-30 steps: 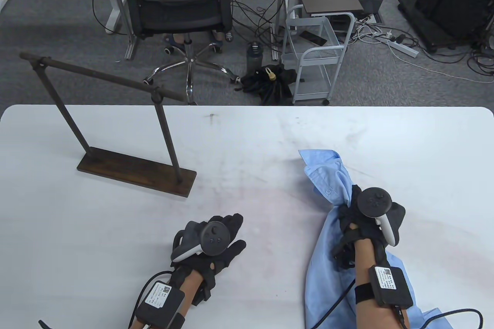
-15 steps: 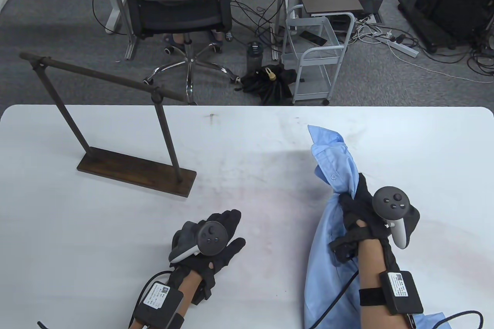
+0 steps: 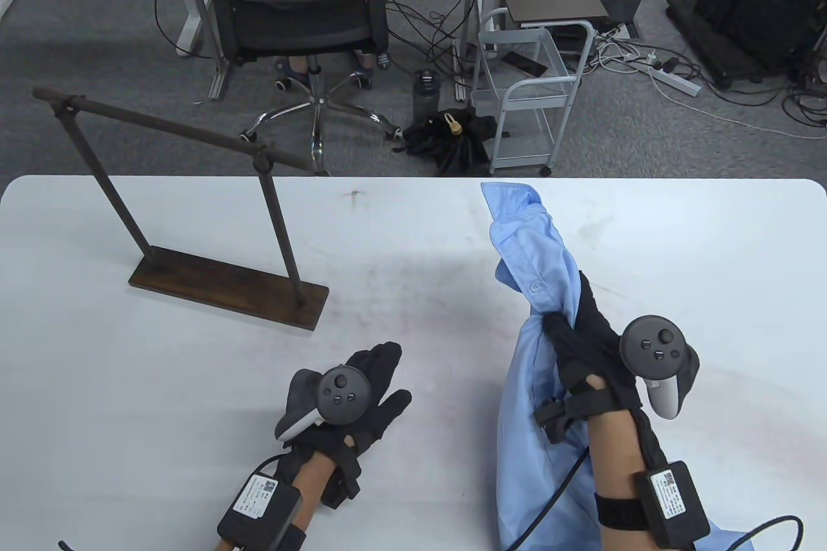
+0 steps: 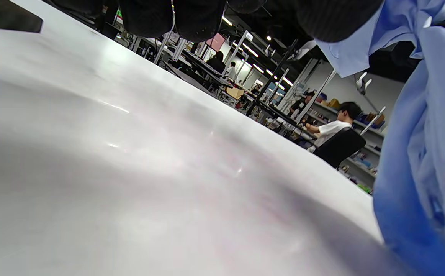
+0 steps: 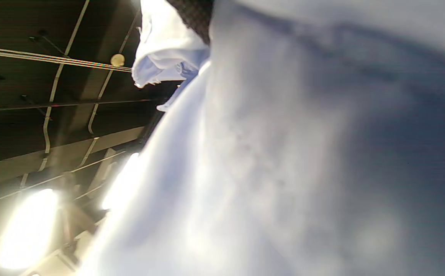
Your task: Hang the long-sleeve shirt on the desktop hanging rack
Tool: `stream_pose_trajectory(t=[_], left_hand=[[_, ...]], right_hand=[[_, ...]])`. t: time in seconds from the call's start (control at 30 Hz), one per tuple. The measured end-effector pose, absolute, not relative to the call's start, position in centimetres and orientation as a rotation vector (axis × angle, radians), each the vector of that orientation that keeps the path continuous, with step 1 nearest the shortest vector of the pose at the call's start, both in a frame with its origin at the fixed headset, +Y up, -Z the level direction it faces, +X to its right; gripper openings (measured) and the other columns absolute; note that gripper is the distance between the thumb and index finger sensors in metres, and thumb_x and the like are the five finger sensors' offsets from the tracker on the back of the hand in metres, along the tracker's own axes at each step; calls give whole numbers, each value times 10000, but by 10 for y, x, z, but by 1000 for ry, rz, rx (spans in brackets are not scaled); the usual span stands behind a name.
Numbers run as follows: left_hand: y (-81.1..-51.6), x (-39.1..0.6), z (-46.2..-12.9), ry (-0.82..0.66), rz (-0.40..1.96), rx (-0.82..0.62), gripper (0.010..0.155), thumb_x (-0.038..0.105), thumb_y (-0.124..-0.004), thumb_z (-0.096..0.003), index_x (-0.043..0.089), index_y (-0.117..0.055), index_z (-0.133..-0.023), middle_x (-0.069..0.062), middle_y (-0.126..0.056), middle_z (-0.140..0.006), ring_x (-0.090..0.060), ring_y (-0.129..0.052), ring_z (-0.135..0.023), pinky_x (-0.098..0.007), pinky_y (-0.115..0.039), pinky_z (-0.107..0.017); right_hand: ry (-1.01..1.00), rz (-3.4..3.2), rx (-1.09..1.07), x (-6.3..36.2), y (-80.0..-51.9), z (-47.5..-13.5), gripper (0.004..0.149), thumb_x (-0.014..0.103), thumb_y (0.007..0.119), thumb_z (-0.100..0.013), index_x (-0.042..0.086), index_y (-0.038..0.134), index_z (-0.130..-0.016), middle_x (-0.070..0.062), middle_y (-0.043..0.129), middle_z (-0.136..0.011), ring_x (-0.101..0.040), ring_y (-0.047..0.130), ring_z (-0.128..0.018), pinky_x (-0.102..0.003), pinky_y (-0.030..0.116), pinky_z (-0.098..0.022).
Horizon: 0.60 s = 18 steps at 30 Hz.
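The white table [image 3: 413, 234] fills the lower part of the table view, its top smudged with grey and pinkish marks. Beyond its far edge lies grey carpet with an office chair [image 3: 294, 2] at 11 o'clock, a small wire cart [image 3: 530, 92] at 1 o'clock and loose cables at 2 o'clock. The left wrist view shows a workshop with shelves and people seated in the distance.

The rack [image 3: 181, 202] stands on the table at 9 o'clock: a dark wooden base, two posts and a bare bar across the top. The blue shirt [image 3: 536, 383] is well apart from it at 5 o'clock, its bunched collar end raised and its body trailing down to the table's near edge.

The right hand [image 3: 591, 351] grips the shirt just below the collar, fingers closed round the gathered cloth. The left hand [image 3: 352, 396] is at 6 o'clock, holding nothing, fingers loosely extended.

This looks like the carry step, the shirt gripped and not yet hung. The next move probably calls for swinging it toward 9 o'clock, high enough to clear the bar, with the left hand helping drape it.
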<state>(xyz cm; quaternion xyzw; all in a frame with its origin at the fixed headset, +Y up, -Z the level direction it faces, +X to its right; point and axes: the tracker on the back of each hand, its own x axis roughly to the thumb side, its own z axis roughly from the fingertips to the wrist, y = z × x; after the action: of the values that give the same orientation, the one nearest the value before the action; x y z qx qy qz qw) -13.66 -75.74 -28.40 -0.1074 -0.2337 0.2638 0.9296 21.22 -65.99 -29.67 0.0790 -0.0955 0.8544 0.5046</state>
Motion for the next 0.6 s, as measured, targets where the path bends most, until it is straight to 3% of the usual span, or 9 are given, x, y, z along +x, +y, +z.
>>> stream_pose_trajectory(t=[0.33, 0.6], left_hand=[[-747, -113, -273, -655, 1141, -348, 859, 628, -545, -585, 166, -108, -1163, -201, -255, -1274, -563, -348, -1143, -756, -382, -751], [-749, -100, -262, -798, 1416, -492, 983, 717, -491, -551, 134, 75, -1102, -240, -109, -1261, -566, -255, -1160, -755, -326, -770]], right_hand=[[-186, 1947, 465, 163, -640, -277, 697, 110, 730, -602, -169, 310, -1084, -342, 752, -911, -324, 954, -487, -490, 862, -354], [-57, 1890, 668, 106, -653, -264, 744, 140, 715, -618, -182, 227, -1077, -378, 676, -958, -378, 930, -574, -539, 843, -419]])
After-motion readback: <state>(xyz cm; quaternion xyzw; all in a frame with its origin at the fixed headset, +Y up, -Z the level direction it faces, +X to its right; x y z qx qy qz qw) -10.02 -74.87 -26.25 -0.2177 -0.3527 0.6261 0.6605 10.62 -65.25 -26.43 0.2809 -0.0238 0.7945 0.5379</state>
